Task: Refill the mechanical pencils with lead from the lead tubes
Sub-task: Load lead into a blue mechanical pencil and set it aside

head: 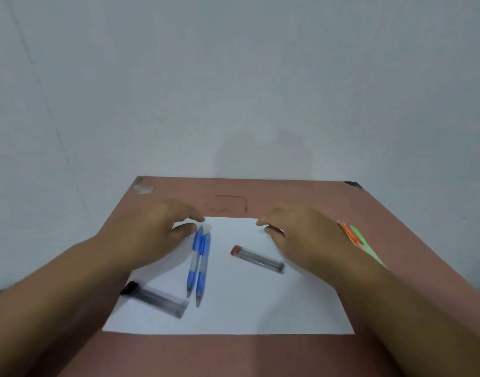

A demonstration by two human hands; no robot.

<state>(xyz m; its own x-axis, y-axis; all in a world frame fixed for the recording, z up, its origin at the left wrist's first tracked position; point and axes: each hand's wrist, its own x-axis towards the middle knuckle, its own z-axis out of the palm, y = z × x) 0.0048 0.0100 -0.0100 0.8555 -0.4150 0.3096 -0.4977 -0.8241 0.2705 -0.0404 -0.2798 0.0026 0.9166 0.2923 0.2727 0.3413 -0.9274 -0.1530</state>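
Two blue-and-clear mechanical pencils (198, 263) lie side by side on white paper (233, 314), top ends just beside the left hand (149, 235) fingertips. Both hands' fingers loosely curled, holding nothing; right hand (301, 235) near the red-capped lead tube (257, 259).

Reddish-brown table (287, 191), white paper sheet (249, 303) on it, orange & green items (355, 235) at rt edge — blurred, pale wall (233, 77) behind

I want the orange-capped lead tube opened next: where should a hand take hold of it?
Probably pinch the orange-capped lead tube across its clear barrel from above with the right hand. It lies flat on the paper, apart from the pencils, leaving the cap end free.
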